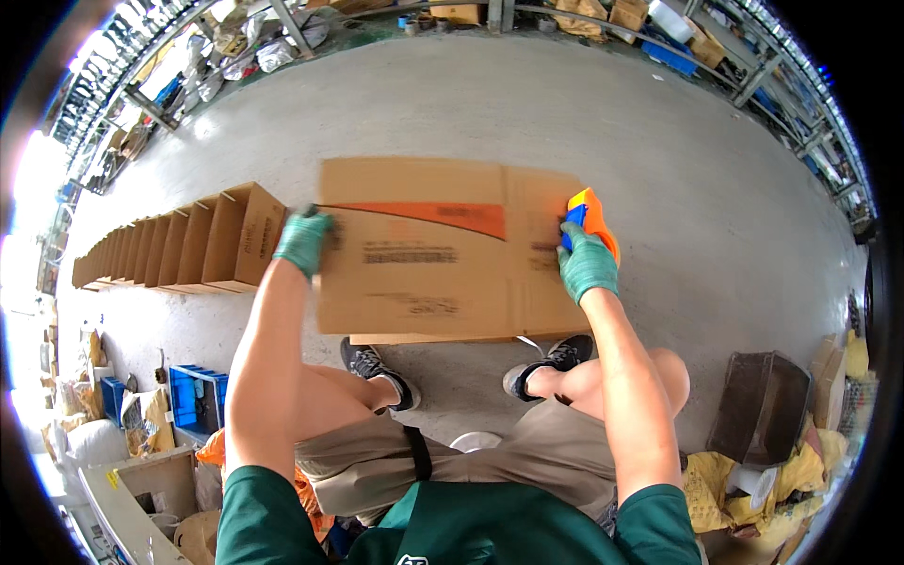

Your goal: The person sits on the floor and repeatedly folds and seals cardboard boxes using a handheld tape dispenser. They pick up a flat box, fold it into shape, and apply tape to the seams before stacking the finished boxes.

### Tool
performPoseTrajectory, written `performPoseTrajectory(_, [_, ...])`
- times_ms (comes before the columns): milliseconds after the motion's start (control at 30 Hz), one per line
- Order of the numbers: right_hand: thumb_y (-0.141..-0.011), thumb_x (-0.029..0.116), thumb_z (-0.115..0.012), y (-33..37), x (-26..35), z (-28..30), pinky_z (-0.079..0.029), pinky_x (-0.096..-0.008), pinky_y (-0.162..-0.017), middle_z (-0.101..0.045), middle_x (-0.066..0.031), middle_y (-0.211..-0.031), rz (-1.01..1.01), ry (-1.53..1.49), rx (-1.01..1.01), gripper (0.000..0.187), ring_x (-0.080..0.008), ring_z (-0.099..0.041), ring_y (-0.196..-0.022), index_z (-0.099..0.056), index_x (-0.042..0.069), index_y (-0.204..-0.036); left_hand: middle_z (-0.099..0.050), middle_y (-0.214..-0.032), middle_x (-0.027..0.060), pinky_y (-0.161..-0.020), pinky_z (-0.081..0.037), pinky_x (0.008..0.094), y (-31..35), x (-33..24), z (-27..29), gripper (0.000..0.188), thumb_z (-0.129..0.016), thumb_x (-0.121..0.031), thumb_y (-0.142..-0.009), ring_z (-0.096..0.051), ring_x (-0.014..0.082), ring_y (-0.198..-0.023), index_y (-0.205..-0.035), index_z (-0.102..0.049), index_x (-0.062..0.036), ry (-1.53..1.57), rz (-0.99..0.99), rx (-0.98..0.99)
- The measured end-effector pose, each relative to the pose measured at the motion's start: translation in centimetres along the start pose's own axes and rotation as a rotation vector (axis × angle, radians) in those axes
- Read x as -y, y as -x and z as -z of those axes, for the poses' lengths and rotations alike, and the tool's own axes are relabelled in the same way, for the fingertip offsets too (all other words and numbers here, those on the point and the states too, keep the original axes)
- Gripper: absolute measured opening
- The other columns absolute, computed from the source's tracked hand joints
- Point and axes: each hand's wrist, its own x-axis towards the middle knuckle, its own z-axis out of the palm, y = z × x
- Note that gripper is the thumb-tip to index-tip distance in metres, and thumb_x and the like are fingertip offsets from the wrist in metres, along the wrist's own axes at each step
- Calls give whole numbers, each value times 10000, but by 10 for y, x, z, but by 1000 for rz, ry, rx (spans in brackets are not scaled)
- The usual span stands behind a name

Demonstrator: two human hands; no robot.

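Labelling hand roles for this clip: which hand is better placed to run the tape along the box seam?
Right, most likely. The right hand already grips the orange and blue tape dispenser at the right end of the cardboard box. The left hand holds no tool; it presses on the box's left edge, steadying it.

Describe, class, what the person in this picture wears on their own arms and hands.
Both the left hand and the right hand wear snug green knit gloves that end at the wrist. The forearms are bare, with no watch, band or cable in view. Short dark green sleeves cover the upper arms near the lower edge of the picture.
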Motion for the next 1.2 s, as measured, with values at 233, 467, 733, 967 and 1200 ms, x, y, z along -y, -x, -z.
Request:
performPoseTrajectory(233, [-911, 202, -694, 23, 7, -1, -538, -329, -754, -644, -96, -929, -532, -878, 108, 390, -226, -624, -839, -604, 86, -1272, -659, -911, 10, -700, -522, 252, 10, -31, 116, 271, -529, 74, -879, -623, 116, -778, -1104, -633, -36, 193, -461, -245])
performPoseTrajectory(467, [-875, 239, -699, 19, 71, 75, -521, -459, -910, -647, -191, -1122, 113, 32, 117, 557, -365, -632, -1085, -531, 157, -1400, -674, -1048, 40, -824, -536, 294, 31, -34, 101, 350, -548, 72, -845, -637, 144, -904, -1173, -628, -18, 198, -463, -175])
performPoseTrajectory(733, [-808, 179, -726, -17, 168, 137, -239, -652, -1154, -406, -87, -1516, 625, 224, -411, 658, -418, -318, -1438, -510, 149, -1428, -643, -1222, 28, -954, -513, 323, 34, -25, 91, 435, -565, 37, -867, -611, 159, -1101, -1293, -592, -43, 178, -477, -93])
performPoseTrajectory(967, [-705, -80, -636, -10, 155, 130, -113, -703, -1171, -471, -76, -1472, 757, -33, -435, 477, -416, -304, -1463, -601, 176, -1106, -638, -1251, 68, -1061, -450, 355, 32, -24, 102, 529, -579, 60, -804, -592, 201, -1178, -1329, -552, 0, 101, -498, -29])
performPoseTrajectory(1200, [-707, -76, -643, -24, 167, 196, -78, -656, -1197, -614, -28, -1338, 791, -73, -539, 238, -357, -387, -1438, -594, 140, -792, -622, -1304, 66, -1053, -455, 351, 89, -78, 28, 608, -749, -118, -857, -566, 187, -1211, -1406, -511, -10, 248, -583, 283])
